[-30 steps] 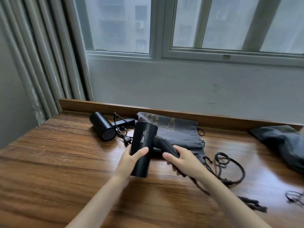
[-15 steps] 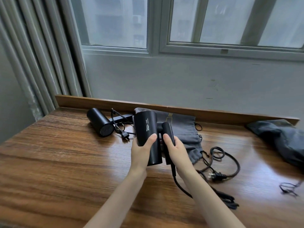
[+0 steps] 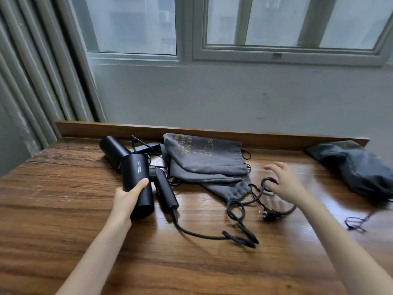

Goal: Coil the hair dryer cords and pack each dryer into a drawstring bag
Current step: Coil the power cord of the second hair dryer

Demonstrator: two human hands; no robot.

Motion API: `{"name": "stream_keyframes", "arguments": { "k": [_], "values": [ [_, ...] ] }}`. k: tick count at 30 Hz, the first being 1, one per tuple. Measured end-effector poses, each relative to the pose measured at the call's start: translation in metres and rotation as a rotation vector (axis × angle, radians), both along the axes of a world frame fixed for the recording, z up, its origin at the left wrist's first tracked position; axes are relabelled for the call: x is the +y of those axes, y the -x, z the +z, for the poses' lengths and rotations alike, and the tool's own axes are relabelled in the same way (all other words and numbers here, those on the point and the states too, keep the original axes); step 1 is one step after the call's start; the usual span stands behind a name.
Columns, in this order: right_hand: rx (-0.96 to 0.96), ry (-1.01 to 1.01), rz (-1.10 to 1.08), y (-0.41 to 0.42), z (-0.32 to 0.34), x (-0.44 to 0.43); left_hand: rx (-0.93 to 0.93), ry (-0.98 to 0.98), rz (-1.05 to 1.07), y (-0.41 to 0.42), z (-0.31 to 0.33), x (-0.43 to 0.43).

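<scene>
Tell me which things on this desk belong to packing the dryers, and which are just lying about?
For the job: hair dryer gripped by the left hand; its loose cord, by the right hand; second dryer; grey drawstring bags.
Lying about: dark bundle at the right, contents hidden; loose black string; curtain.
</scene>
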State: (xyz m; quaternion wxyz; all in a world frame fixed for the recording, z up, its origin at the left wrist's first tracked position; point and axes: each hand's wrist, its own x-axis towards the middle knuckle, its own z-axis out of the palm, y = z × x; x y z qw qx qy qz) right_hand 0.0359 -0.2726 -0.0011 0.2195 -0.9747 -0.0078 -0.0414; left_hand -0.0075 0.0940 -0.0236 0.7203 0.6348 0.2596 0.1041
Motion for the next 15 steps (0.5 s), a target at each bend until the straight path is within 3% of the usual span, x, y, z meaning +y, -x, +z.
{"name": "stream_keyframes", "arguments": {
  "k": [4,6,9,11,13,15],
  "values": [
    [0.087,-0.046,-0.142,0.002,-0.019,-0.015,0.059,-0.024,0.013,-0.005,-0.001,0.007],
    [0.018,-0.04,-0.133,0.007,-0.021,-0.016,0.078,-0.049,0.013,-0.008,-0.003,0.009],
    [0.045,-0.108,0.096,0.019,-0.011,-0.02,0.105,-0.103,-0.001,-0.01,-0.004,0.014],
    [0.304,-0.099,0.298,0.029,-0.001,-0.023,0.129,-0.136,-0.014,-0.011,-0.005,0.019],
    [0.483,0.063,0.383,0.033,-0.001,-0.024,0.139,-0.152,-0.006,-0.012,-0.006,0.022],
    [0.408,0.147,0.374,0.031,-0.007,-0.02,0.134,-0.167,0.022,-0.014,-0.007,0.022]
  ]
}}
